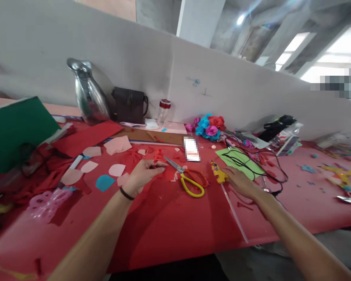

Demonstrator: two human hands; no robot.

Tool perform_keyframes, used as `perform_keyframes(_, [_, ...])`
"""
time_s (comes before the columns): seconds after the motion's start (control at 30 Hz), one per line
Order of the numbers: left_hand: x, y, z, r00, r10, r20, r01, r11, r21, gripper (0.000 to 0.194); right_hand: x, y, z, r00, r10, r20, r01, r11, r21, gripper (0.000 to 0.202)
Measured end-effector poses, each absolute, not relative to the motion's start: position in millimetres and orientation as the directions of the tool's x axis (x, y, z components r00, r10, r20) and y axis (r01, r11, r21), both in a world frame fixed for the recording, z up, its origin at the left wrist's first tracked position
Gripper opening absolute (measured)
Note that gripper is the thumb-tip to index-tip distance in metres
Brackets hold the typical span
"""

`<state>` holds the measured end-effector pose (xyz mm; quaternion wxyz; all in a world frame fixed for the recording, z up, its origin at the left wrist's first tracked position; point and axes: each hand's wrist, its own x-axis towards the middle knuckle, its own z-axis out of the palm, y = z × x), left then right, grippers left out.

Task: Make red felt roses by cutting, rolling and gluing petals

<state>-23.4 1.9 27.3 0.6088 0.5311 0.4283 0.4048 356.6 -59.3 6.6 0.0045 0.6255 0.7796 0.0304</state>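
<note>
My left hand [144,175] is closed in a pinch over the red tabletop, its fingertips just left of the scissors. What lies between those fingers is too small to make out; a crumpled red paper piece [158,155] shows right behind them. Scissors [190,183] with one yellow and one orange-red handle lie between my hands, blades pointing up and left. My right hand [241,182] has its fingers closed on the end of a yellow tool [220,175], which looks like a glue gun. Pink petal-shaped paper pieces [117,170] and a blue one [104,182] are spread left of my left hand.
Behind the scissors lies a phone [192,149]. Paper flowers [210,127], a lidded glass jar [163,112], a dark bag [130,105] and a metal jug [90,93] stand along the partition. Black cables [240,158] cross green paper [251,171] on the right.
</note>
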Motion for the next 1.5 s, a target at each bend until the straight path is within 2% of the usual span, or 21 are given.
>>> perform_keyframes(0.07, [-22.2,0.2,27.4,0.253,0.966,-0.058,-0.044,0.071,0.996,0.017,351.6,-53.8,11.7,-0.149,0.987,0.067,0.986,0.142,0.091,0.04])
perform_keyframes(0.1, [-21.5,-0.5,27.6,0.219,0.975,-0.046,-0.038,0.055,0.998,0.015,342.0,-51.7,15.7,-0.121,0.985,0.125,0.991,0.112,0.072,0.037])
perform_keyframes(0.17, [-20.4,-1.4,28.0,0.163,0.987,-0.005,-0.007,0.006,1.0,0.016,308.0,-48.2,25.9,-0.136,0.962,0.237,0.988,0.149,-0.042,0.036])
perform_keyframes(0.23, [-19.6,-1.7,28.1,0.129,0.991,0.029,0.031,-0.033,0.999,0.017,259.5,-44.9,37.3,-0.206,0.944,0.258,0.96,0.245,-0.132,0.034])
perform_keyframes(0.33, [-19.4,-1.2,25.9,0.159,0.984,0.079,0.049,-0.088,0.995,0.021,185.6,-36.7,48.8,-0.242,0.926,0.291,0.811,0.358,-0.464,0.033])
perform_keyframes(0.4, [-19.7,0.0,21.9,0.222,0.966,0.129,0.023,-0.137,0.99,0.022,152.6,-28.5,48.2,-0.246,0.938,0.245,0.694,0.347,-0.631,0.026])
perform_keyframes(0.47, [-20.1,1.9,16.5,0.234,0.957,0.173,0.018,-0.182,0.983,0.019,137.5,-19.6,40.9,-0.24,0.95,0.199,0.576,0.305,-0.759,0.019])
perform_keyframes(0.53, [-20.1,3.8,11.2,0.228,0.957,0.181,0.026,-0.191,0.981,0.017,136.5,-11.8,30.6,-0.207,0.964,0.165,0.486,0.248,-0.838,0.022])
perform_keyframes(0.63, [-19.8,4.7,7.7,0.18,0.971,0.16,0.079,-0.176,0.981,0.019,146.0,-5.6,18.7,-0.081,0.986,0.146,0.425,0.166,-0.89,0.023])
perform_keyframes(0.73, [-19.6,3.4,9.6,0.119,0.98,0.158,0.067,-0.167,0.984,0.017,154.8,-5.6,15.9,0.131,0.984,0.117,0.32,0.07,-0.945,0.023])
perform_keyframes(0.83, [-19.0,2.0,11.3,0.1,0.984,0.149,-0.045,-0.145,0.988,0.016,159.6,-7.0,18.1,0.287,0.957,0.026,0.089,0.001,-0.996,0.026])
perform_keyframes(0.97, [-17.5,1.1,9.7,0.12,0.984,0.131,-0.23,-0.101,0.968,0.022,162.2,-6.6,19.9,0.353,0.934,-0.048,-0.124,-0.004,-0.992,0.03])
perform_keyframes(1.1, [-14.4,-0.8,9.7,0.115,0.992,0.052,-0.348,-0.009,0.938,0.025,161.1,-7.3,21.2,0.357,0.931,-0.071,-0.159,-0.015,-0.987,0.028])
perform_keyframes(1.3, [-9.4,-3.8,14.4,0.179,0.983,-0.044,-0.415,0.116,0.903,0.031,157.5,-9.4,21.8,0.359,0.931,-0.062,-0.165,-0.002,-0.986,0.03])
perform_keyframes(1.5, [-10.7,0.3,13.3,0.124,0.989,-0.076,-0.448,0.124,0.885,0.028,156.8,-8.8,18.5,0.355,0.934,-0.031,-0.15,0.025,-0.988,0.03])
